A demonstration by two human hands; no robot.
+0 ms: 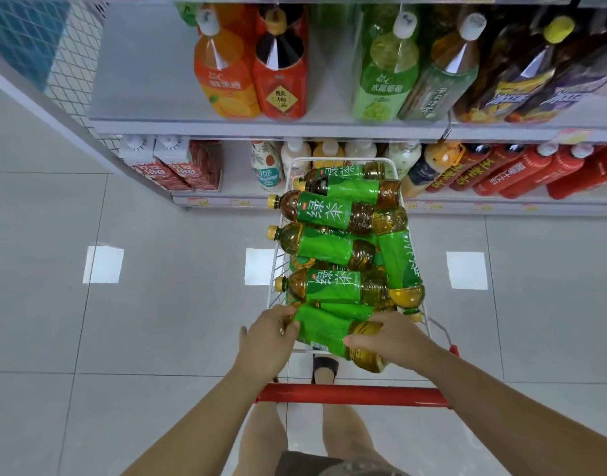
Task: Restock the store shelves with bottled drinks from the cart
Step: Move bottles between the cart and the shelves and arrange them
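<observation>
Both hands are gripping one green-labelled plastic tea bottle (324, 333) that is lying crosswise at the near end of the white wire cart (275, 266), on top of the pile. The left hand (266, 333) is curling its fingers (288, 326) round the cap end. The right hand (393, 333) is wrapping over the amber base end, thumb pressing near the label edge.

Step in hand, as I'm judging it: lifting this bottle out for the shelf. Doing it well is meaning raising it level and straight up, clearing the cart rim without dragging the neighbours, then turning it cap-up before it is passing the cart's far end. It is looking full, so a two-handed grip is making sense.

The other green-labelled tea bottles (324, 214) are lying piled along the rest of the cart, one lengthwise on its right side; they are likely rolling once this one is going. The red handle bar (350, 395) is sitting at the cart's near side, under the forearms.

The grey metal shelf (261, 127) is standing just beyond the cart's far end. The large orange juice bottle (223, 73) and the large red-labelled dark bottle (281, 70) are standing above that end, with bare board to their left. The cart is blocking the crowded lower row.
</observation>
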